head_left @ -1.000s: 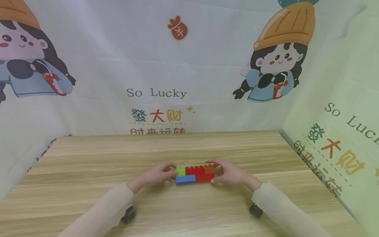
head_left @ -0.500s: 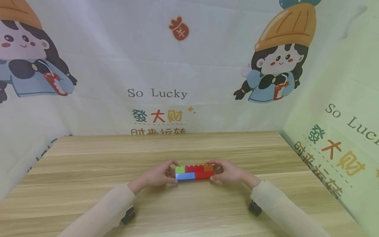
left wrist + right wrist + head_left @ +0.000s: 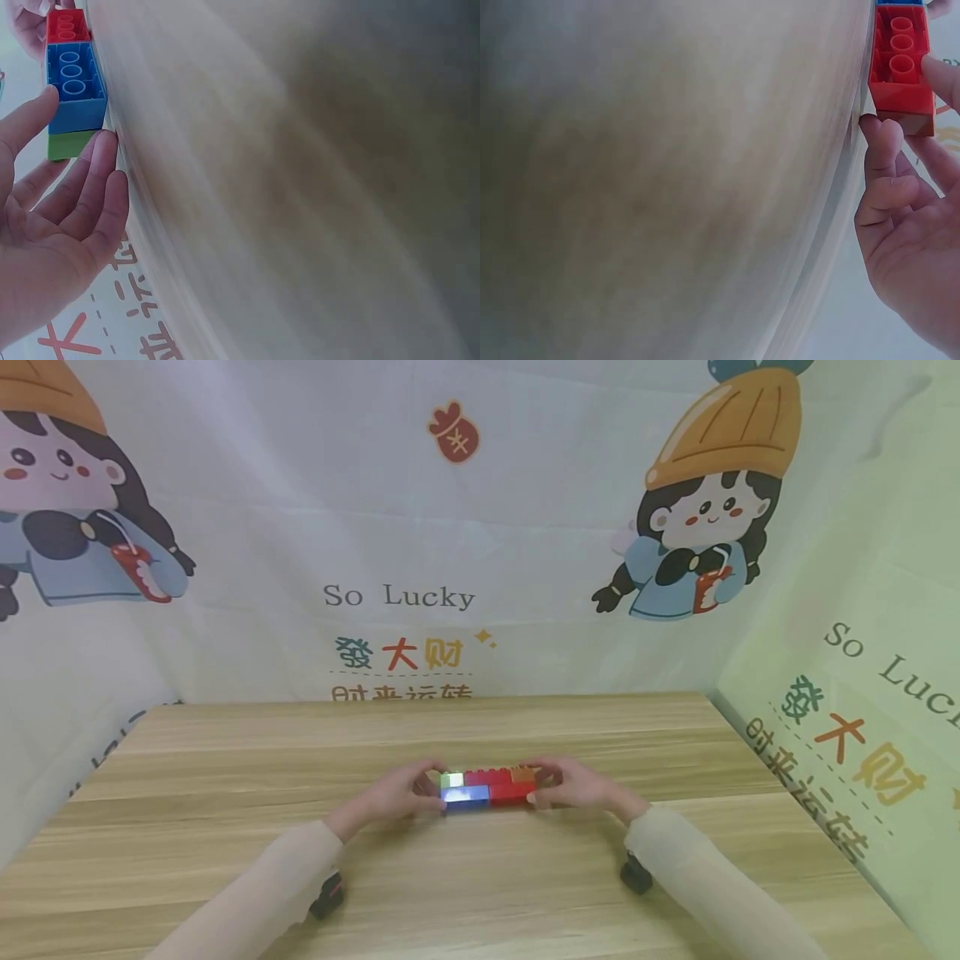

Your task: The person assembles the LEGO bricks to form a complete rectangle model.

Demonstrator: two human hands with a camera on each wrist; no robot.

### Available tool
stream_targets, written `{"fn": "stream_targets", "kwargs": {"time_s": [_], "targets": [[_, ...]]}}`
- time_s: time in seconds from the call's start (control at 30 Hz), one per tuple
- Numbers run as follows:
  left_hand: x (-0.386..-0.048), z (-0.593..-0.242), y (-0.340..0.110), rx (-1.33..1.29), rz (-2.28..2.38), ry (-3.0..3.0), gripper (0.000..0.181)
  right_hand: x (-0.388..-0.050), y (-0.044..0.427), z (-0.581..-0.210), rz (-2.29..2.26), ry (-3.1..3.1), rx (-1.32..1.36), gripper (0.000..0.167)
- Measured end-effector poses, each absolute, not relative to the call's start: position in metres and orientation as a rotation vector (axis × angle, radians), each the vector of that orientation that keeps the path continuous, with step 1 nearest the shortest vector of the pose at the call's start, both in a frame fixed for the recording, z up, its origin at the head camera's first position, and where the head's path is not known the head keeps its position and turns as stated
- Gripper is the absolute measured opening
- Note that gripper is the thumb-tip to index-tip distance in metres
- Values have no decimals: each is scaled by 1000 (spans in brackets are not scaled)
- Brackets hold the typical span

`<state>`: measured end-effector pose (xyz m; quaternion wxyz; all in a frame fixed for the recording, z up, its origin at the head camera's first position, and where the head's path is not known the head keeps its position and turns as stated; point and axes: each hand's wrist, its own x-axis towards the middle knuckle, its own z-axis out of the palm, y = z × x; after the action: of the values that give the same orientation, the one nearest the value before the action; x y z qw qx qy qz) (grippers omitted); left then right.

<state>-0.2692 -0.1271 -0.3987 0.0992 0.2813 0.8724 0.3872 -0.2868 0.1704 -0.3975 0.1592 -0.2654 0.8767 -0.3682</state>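
Note:
A two-layer block of toy building bricks is held between my hands at the middle of the table. Its lower layer is a blue brick and a red brick. Above them lie a green brick, another red brick and an orange brick. My left hand grips the blue-green end, thumb on one side and fingers on the other. At the red-orange end, my right hand pinches the block. Hollow undersides with round tubes show on the blue brick and red brick in the wrist views.
The wooden table has a printed white cloth behind it and at both sides. Black devices sit under both wrists, below cream sleeves.
My left hand has shifted its fingers from over the green brick to round the block's left end. Both hands and the block have moved slightly away and left, the block's near face turning up.

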Motion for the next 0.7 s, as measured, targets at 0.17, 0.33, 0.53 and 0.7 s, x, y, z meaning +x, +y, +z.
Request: {"fn": "stream_targets", "kwargs": {"time_s": [0.17, 0.33, 0.53, 0.7], "targets": [[-273, -398, -128, 837, 1103, 2597, 45, -292, 171, -399, -1025, 2509, -781, 56], [-276, -397, -129, 818, 1082, 2588, 45, -296, 172, -400, -1062, 2458, -741, 54], [-279, -396, -131, 830, 1084, 2561, 46, -297, 171, -400, -1091, 2419, -697, 53], [-282, -397, -131, 822, 1081, 2552, 46, -299, 170, -401, -1140, 2358, -655, 53]]}}
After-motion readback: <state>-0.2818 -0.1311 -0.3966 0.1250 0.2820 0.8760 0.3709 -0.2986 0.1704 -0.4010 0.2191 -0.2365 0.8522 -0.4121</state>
